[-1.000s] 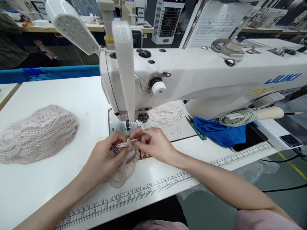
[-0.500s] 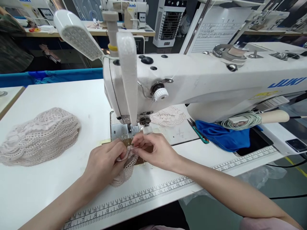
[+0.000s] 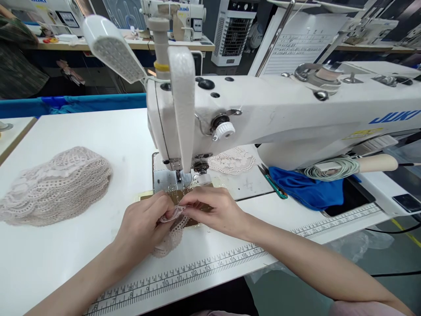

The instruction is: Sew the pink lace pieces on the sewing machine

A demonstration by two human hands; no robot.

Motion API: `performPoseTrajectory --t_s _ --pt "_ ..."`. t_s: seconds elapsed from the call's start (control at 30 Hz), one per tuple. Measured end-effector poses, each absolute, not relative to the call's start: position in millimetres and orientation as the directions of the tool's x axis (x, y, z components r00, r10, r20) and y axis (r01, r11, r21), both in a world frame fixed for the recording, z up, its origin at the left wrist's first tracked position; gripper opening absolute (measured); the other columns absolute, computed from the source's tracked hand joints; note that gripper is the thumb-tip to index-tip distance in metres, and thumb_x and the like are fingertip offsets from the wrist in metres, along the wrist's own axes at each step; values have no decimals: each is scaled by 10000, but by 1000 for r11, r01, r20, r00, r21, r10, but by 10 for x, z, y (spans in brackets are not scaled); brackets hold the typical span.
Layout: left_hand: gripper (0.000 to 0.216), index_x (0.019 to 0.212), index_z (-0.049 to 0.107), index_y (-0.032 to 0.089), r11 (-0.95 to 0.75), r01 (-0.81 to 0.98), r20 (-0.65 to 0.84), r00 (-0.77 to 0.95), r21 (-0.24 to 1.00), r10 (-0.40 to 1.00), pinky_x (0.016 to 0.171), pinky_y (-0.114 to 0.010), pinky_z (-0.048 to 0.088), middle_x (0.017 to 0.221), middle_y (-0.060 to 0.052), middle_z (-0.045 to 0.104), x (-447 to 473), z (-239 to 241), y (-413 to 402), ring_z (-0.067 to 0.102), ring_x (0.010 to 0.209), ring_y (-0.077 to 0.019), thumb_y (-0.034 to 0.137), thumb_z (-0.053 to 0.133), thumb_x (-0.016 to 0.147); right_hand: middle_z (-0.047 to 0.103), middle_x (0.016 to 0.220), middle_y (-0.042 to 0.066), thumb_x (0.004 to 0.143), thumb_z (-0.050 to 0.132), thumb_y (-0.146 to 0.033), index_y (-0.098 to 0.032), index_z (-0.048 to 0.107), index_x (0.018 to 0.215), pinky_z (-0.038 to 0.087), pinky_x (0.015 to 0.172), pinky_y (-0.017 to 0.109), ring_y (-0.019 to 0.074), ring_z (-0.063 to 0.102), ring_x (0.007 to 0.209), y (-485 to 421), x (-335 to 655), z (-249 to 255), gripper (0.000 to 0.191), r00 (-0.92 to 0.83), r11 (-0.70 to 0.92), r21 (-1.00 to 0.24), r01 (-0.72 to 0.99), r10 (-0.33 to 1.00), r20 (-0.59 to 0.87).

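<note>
A small piece of pale pink lace [image 3: 171, 235] lies on the white table [image 3: 66, 250] just in front of the sewing machine's presser foot [image 3: 179, 177]. My left hand [image 3: 144, 226] pinches the lace's upper edge from the left, fingers closed on it. From the right, my right hand [image 3: 215, 210] pinches the same edge, its fingertips meeting those of the left. The white sewing machine [image 3: 279, 114] rises right behind both hands, with a white strip of elastic [image 3: 182, 101] hanging down its front.
A pile of the same pink lace [image 3: 52, 186] sits at the left of the table. Behind the needle lies another lace piece [image 3: 232, 160]. Blue cloth [image 3: 302, 186], green-handled snips [image 3: 272, 184] and a corded tool [image 3: 342, 166] lie under the machine arm. A printed ruler [image 3: 204, 267] runs along the table's front edge.
Both hands have bunched the lace tighter, so less of it shows below my left hand. The right hand's fingers have lowered onto the lace edge. The view has shifted slightly.
</note>
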State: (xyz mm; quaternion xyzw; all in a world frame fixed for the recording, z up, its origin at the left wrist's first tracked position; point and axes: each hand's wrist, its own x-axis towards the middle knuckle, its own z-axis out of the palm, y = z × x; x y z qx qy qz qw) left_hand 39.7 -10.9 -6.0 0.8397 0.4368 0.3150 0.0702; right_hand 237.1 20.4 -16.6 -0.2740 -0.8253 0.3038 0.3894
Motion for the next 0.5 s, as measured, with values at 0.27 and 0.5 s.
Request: performPoseTrajectory --t_s 0.27,0.5 --pt "323 1147 538 254 -574 607 374 436 549 819 531 -182 447 778 43 650 367 -46 -158 594 617 -87 143 531 844 681 672 -44 878 593 -119 -234 693 836 494 470 213 94 633 600 195 2474 -243 159 -655 956 -14 293 211 726" --pt "259 1021 651 222 -653 520 439 486 550 756 490 -152 419 705 30 626 371 -12 -177 562 573 -68 86 494 866 668 651 -45 828 632 -103 -246 678 704 438 432 230 91 611 575 201 2505 -205 195 -625 933 277 229 -78 777"
